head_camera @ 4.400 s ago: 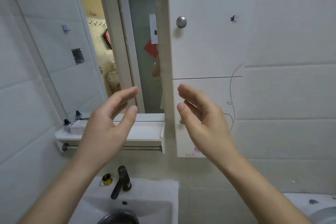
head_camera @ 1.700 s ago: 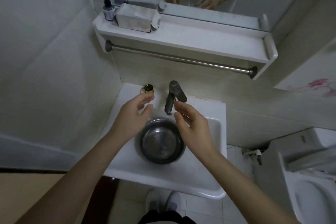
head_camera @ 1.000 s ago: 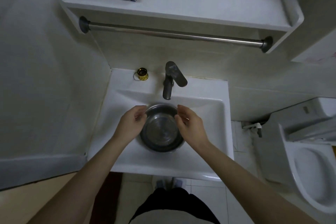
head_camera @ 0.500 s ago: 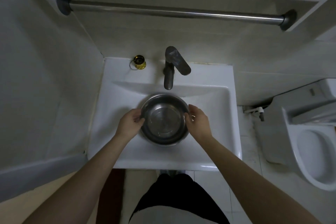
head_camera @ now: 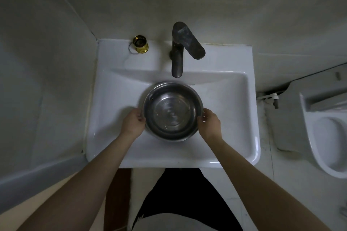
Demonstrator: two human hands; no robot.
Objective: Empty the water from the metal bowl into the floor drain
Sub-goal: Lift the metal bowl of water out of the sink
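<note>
A round metal bowl with a little water in it sits level in the white sink basin, just in front of the tap spout. My left hand grips the bowl's left rim. On the opposite side my right hand grips the right rim. No floor drain is visible in this view.
A dark tap stands at the back of the sink, with a small gold-coloured fitting to its left. A white toilet is at the right, on the tiled floor. Walls close in on the left and behind.
Both hands came down from in front of the mirror to the sink and closed on the bowl's rim. My view tilted downward over the basin.
</note>
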